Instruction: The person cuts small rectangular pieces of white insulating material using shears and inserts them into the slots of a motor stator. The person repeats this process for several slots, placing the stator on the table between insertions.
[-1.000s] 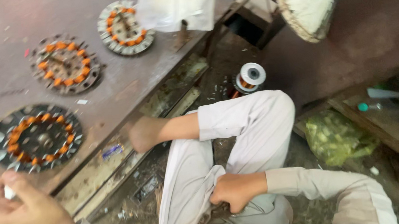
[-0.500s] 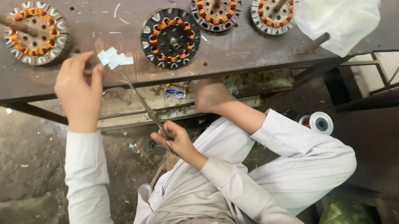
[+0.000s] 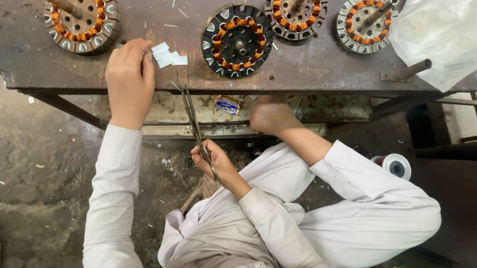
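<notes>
1. The small white paper slips (image 3: pixel 168 53) lie on the tabletop (image 3: pixel 13 46), at about 9 o'clock from the dark stator (image 3: pixel 237 40) and at 4 o'clock from the silver stator (image 3: pixel 81 14). They sit close to the near edge, probably so you can take them without leaning.
2. Your left hand (image 3: pixel 129 76) rests knuckles-up on the tabletop, its fingers (image 3: pixel 145 61) curled down and touching the left side of the slips; whether they already pinch one, you cannot tell from here.
3. Your right hand (image 3: pixel 213 164) is low, below the table edge, its fingers closed around the handle end of long thin scissors (image 3: pixel 194 121) whose blades point up toward 12 o'clock, reaching the tabletop edge (a ready position, kept clear of the slips).
4. Further out at 3 o'clock stand two more copper-wound stators (image 3: pixel 296 6), (image 3: pixel 367 22), then a white plastic bag (image 3: pixel 448 26) at the far right. A wire spool (image 3: pixel 396 166) lies on the floor beside your right knee, and your bare foot (image 3: pixel 272 115) braces under the table edge.
5. Against half a second ago: your left hand has moved from just left of the slips onto them, while the scissors hand keeps much the same place and grip.
</notes>
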